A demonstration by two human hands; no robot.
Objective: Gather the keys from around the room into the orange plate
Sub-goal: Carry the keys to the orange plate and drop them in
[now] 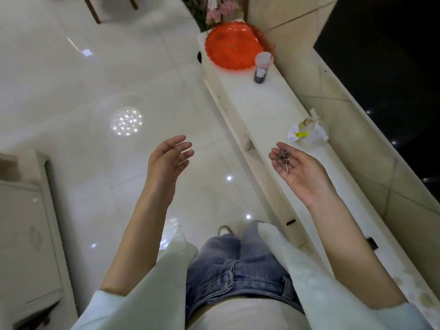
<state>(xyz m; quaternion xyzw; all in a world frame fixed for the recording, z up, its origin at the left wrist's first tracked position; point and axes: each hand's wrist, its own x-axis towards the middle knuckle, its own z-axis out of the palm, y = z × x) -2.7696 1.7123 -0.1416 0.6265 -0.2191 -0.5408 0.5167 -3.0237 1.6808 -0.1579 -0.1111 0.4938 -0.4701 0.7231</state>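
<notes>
A small bunch of metal keys (pixel 282 157) on a ring lies across the fingers of my upturned right hand (pixel 298 171), whose fingers curl around it with the thumb by the ring. That hand hovers over the long white ledge (pixel 266 110). The scalloped orange plate (pixel 232 47) sits at the ledge's far end, well ahead of the hand, and looks bare inside. My left hand (pixel 167 160) floats over the tiled floor with relaxed, spread fingers and holds nothing.
A dark bottle with a pink cap (pixel 262 67) stands right beside the plate. A crumpled white bag (pixel 307 132) lies on the ledge near my right hand. Pink flowers (pixel 221 9) stand behind the plate. A pale cabinet (pixel 26 222) is at my left.
</notes>
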